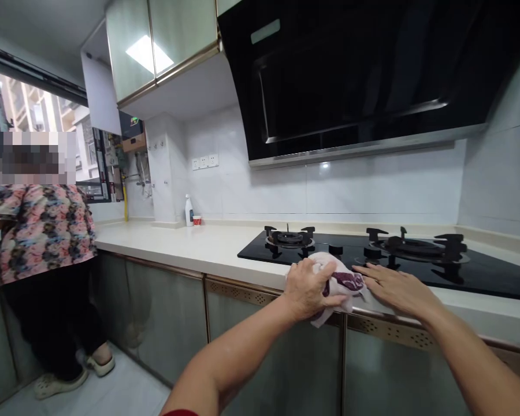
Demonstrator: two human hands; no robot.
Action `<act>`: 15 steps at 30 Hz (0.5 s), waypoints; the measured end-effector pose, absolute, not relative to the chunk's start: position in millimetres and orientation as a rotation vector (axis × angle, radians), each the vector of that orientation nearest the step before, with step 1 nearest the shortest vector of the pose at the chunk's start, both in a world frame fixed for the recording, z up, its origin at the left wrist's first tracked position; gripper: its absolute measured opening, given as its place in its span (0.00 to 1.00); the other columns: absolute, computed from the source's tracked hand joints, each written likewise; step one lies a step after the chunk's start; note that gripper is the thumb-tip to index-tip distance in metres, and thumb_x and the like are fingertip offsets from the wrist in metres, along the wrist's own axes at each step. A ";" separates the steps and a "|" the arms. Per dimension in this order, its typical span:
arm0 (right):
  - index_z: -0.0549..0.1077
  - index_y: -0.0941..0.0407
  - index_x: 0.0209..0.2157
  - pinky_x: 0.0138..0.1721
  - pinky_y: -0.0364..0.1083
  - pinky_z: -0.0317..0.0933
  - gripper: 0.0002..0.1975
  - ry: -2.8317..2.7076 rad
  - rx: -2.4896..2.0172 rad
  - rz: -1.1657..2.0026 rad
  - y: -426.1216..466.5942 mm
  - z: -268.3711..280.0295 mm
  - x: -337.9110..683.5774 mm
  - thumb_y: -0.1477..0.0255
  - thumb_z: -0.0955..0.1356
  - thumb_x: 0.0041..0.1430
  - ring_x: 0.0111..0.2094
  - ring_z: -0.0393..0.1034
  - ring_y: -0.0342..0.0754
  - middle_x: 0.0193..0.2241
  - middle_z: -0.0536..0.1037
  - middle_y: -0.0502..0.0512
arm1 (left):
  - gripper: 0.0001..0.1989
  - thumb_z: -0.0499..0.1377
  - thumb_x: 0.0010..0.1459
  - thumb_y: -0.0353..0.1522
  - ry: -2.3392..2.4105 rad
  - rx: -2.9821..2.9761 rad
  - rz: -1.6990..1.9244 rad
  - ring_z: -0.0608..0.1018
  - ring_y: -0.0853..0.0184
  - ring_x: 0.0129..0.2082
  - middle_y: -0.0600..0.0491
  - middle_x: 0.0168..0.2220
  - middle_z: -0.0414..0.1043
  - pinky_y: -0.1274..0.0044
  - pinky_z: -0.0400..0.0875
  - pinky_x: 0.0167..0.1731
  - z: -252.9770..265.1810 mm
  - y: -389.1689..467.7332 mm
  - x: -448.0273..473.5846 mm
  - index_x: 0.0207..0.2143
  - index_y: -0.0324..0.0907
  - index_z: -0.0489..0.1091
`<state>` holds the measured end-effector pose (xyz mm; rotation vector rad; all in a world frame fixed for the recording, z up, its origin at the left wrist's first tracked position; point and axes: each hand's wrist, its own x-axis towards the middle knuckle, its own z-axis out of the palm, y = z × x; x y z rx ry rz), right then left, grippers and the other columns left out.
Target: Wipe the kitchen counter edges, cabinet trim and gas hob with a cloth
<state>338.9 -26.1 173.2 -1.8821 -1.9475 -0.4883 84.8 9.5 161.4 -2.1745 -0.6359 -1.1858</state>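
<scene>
My left hand [308,289] is closed around a white and maroon cloth [345,281], bunched at the front edge of the white countertop [173,242]. Part of the cloth hangs down over the edge in front of the cabinets. To its right, my right hand [392,289] lies flat with fingers stretched out, near the front rim of the black gas stove [346,245]. Its fingertips come close to the cloth; whether they touch it I cannot tell.
A large black range hood [355,75] overhangs the stove. Beside the wall stand a white spray bottle [188,210] and a small red tub [197,221]. At the left, a person in a flowered shirt [52,231] stands by the window. Green cabinets [164,323] run below the counter.
</scene>
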 end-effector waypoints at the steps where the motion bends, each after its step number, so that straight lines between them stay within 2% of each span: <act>1: 0.68 0.46 0.65 0.65 0.66 0.55 0.34 -1.963 -1.928 -0.451 -26.5 173.1 339.4 0.56 0.50 0.64 0.68 0.57 0.57 0.65 0.67 0.52 | 0.41 0.58 0.53 0.62 -0.614 -2.177 -1.182 0.75 0.54 0.44 0.41 0.50 0.72 0.65 0.72 0.40 160.8 12.7 76.4 0.61 0.49 0.68; 4: 0.64 0.46 0.68 0.68 0.66 0.50 0.35 -1.970 -1.976 -0.387 -26.3 172.2 341.1 0.55 0.50 0.64 0.70 0.52 0.56 0.68 0.62 0.51 | 0.42 0.58 0.53 0.61 -0.603 -2.154 -1.191 0.75 0.54 0.45 0.41 0.51 0.71 0.63 0.73 0.42 157.7 28.2 41.7 0.63 0.48 0.67; 9: 0.64 0.46 0.68 0.68 0.67 0.48 0.35 -1.945 -1.966 -0.390 -26.0 171.4 341.3 0.53 0.51 0.64 0.70 0.53 0.56 0.68 0.62 0.52 | 0.41 0.60 0.54 0.58 -0.618 -2.130 -1.172 0.74 0.52 0.48 0.40 0.52 0.71 0.60 0.73 0.46 154.8 60.4 -35.9 0.63 0.46 0.67; 15: 0.64 0.45 0.68 0.68 0.64 0.50 0.33 -1.947 -2.020 -0.371 -37.6 181.4 331.8 0.56 0.51 0.66 0.70 0.53 0.56 0.68 0.62 0.52 | 0.37 0.65 0.52 0.47 -1.007 -2.143 -1.051 0.72 0.53 0.55 0.43 0.56 0.69 0.62 0.69 0.56 168.0 81.2 -144.4 0.63 0.46 0.67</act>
